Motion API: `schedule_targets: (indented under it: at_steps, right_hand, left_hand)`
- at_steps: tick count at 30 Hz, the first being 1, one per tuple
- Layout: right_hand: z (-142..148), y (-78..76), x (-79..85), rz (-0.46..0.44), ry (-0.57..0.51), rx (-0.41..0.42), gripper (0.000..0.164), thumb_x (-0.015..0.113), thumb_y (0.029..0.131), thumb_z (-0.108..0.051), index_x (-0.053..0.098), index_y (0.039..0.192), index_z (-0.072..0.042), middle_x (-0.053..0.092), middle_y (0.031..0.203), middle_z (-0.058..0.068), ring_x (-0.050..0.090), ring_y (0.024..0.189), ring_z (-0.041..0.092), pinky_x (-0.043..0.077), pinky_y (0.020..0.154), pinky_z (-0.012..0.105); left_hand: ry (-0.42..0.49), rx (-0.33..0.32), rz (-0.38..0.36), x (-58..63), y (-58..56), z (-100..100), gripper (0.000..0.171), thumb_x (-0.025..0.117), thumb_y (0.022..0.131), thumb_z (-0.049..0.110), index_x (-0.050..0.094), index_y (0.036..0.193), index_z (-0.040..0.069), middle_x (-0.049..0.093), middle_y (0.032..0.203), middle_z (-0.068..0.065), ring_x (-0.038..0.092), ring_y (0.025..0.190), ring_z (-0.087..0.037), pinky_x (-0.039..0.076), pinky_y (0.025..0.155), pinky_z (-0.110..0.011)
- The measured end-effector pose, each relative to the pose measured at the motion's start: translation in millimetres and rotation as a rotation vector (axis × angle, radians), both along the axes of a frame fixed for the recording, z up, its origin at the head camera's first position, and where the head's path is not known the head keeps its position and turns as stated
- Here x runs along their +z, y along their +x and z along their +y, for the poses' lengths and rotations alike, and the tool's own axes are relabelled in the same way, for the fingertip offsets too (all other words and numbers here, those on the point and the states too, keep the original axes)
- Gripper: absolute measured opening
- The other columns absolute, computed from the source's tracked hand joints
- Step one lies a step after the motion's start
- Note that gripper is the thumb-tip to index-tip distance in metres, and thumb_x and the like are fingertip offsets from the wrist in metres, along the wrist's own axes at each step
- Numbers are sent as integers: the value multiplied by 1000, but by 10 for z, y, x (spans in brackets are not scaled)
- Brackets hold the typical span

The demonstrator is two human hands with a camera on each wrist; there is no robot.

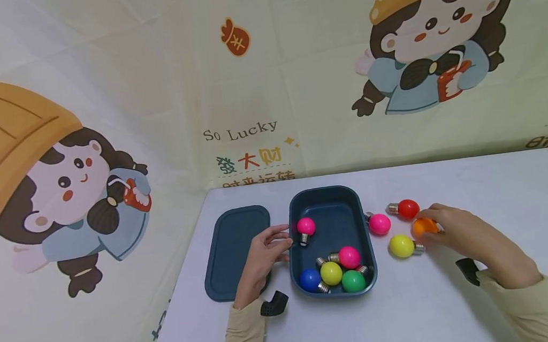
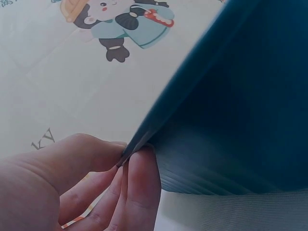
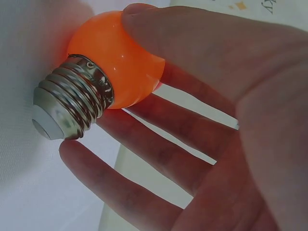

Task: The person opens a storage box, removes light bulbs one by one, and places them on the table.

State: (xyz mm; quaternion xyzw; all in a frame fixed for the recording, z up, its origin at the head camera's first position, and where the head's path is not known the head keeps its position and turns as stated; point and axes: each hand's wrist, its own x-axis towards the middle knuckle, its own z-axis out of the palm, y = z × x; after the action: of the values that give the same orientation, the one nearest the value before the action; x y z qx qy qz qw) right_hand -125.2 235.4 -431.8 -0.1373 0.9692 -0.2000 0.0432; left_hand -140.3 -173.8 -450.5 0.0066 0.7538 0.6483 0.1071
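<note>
My right hand grips an orange light bulb between thumb and fingers, over the table right of the box. In the right wrist view its silver screw base points to the lower left. With thumb and fingers my left hand pinches the left rim of a dark blue box. Inside the box, a pink bulb is at the left; another pink bulb, a yellow bulb, a blue bulb and a green bulb cluster near the front. Part of this cluster is hidden.
Close to the box's right side lies a pink bulb. A red bulb and a yellow bulb lie beside my right hand. A flat dark lid is left of the box, partly behind my left hand. A printed cloth hangs behind the table.
</note>
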Motion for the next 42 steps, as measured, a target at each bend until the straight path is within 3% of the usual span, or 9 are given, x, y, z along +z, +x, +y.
schedule_targets:
  at_steps: [13,23,42]
  right_hand:
    - [5,5,14,65,-1,22,40,84,77,-14,69,110,2,64,103,18,62,88,33,59,75,50]
    - [-6,28,73,60,40,32,47,86,75,-17,68,114,2,63,110,24,62,98,42,58,77,54]
    - [-312,29,384,138,-37,110,41,82,80,-11,67,117,-1,63,111,19,64,98,36,60,76,47]
  left_hand:
    - [-1,-1,-5,12,-5,2,44,71,93,18,60,134,6,62,122,-18,65,92,-17,60,72,-29]
    - [-5,8,-1,5,31,17,43,71,93,19,61,133,7,63,121,-18,65,92,-17,60,72,-29]
    - [9,6,-10,9,52,26,44,72,92,18,60,133,6,63,120,-19,65,91,-18,59,71,-27]
